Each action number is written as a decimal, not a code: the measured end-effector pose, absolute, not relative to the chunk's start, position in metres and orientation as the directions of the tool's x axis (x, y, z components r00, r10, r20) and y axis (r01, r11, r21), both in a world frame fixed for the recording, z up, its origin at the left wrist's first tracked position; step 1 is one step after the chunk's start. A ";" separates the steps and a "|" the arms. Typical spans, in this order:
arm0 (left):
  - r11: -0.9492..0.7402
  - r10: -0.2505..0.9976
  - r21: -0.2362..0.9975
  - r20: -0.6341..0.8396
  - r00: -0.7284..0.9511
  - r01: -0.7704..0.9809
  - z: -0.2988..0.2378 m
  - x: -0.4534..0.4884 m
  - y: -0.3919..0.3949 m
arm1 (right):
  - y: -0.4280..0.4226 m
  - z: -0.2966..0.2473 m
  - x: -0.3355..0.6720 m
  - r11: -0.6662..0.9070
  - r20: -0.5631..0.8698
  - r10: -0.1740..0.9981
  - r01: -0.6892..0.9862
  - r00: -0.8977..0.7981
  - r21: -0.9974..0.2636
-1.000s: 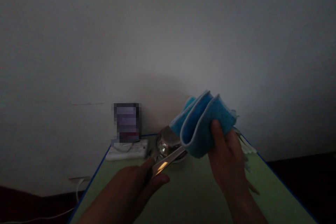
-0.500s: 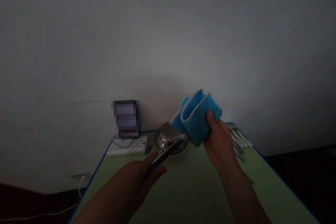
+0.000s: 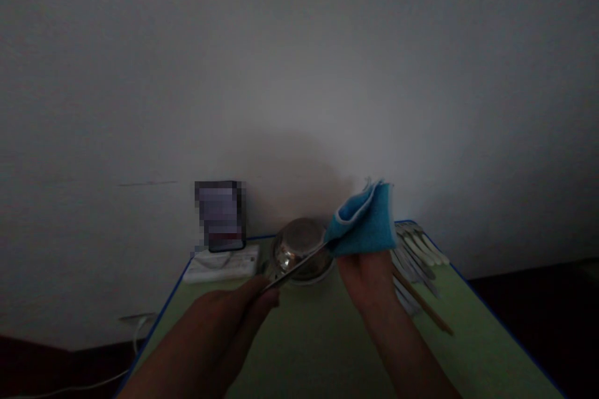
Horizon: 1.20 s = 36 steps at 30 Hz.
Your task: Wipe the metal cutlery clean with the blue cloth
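My left hand (image 3: 234, 315) is closed around one end of a slim metal piece of cutlery (image 3: 297, 266), which slants up to the right. Its far end disappears into a folded blue cloth (image 3: 369, 224), so its exact kind cannot be told. From underneath, my right hand (image 3: 369, 271) grips the cloth, with most of its fingers hidden behind the fabric. Behind the cutlery, a shiny steel bowl (image 3: 302, 240) sits upside down on the green table (image 3: 299, 336).
Several pieces of cutlery (image 3: 418, 259) lie at the table's right, with a brown wooden stick (image 3: 428, 305) beside them. At the back left, a phone-like device with a blurred screen (image 3: 222, 218) stands by a white power strip (image 3: 224, 262). A plain wall (image 3: 299, 62) rises behind.
The cloth has turned and come lower, and its folds now wrap the cutlery's far end. My right hand has shifted left and under the cloth. The left hand keeps its grip.
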<state>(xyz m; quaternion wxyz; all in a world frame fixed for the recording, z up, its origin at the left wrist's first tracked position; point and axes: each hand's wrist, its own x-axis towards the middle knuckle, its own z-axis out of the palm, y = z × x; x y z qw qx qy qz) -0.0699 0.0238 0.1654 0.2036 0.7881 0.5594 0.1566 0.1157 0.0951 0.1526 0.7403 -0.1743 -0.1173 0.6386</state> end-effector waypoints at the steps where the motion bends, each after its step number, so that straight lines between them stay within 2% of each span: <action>1: -0.295 0.948 0.501 0.045 0.316 0.813 0.167 -0.072 0.023 | 0.095 0.152 0.114 0.110 -0.052 0.988 -0.895 0.146 -0.433; 7: -0.279 0.960 0.471 0.171 0.223 0.837 0.174 -0.068 0.023 | 0.080 0.144 0.104 -0.100 -0.074 0.995 -0.758 -0.068 -0.645; 9: -0.267 0.963 0.462 0.166 0.213 0.846 0.175 -0.064 0.025 | 0.075 0.142 0.099 -0.154 -0.087 0.988 -0.728 -0.130 -0.668; 12: -0.252 0.968 0.448 0.135 0.213 0.858 0.174 -0.061 0.027 | 0.078 0.139 0.098 -0.178 -0.141 0.983 -0.746 -0.114 -0.642; 14: -0.255 0.967 0.444 0.136 0.217 0.859 0.173 -0.064 0.028 | 0.085 0.139 0.105 -0.141 -0.172 0.984 -0.786 -0.045 -0.602; 17: -0.271 0.962 0.463 0.157 0.222 0.844 0.173 -0.069 0.027 | 0.098 0.143 0.127 0.006 -0.155 0.982 -0.834 0.110 -0.551; 22: -0.239 0.971 0.513 0.127 0.203 0.824 0.175 -0.071 0.026 | 0.107 0.147 0.151 0.131 -0.122 0.966 -0.839 0.227 -0.528; 28: -0.249 0.967 0.492 0.082 0.240 0.835 0.173 -0.071 0.025 | 0.105 0.137 0.136 0.190 -0.070 0.957 -0.791 0.281 -0.581; 32: -0.257 0.961 0.520 0.050 0.271 0.815 0.175 -0.069 0.024 | 0.102 0.136 0.129 0.189 -0.120 0.941 -0.785 0.317 -0.590; 36: -0.229 0.958 0.525 -0.029 0.287 0.819 0.175 -0.057 0.025 | 0.088 0.139 0.108 0.106 -0.159 0.958 -0.806 0.240 -0.583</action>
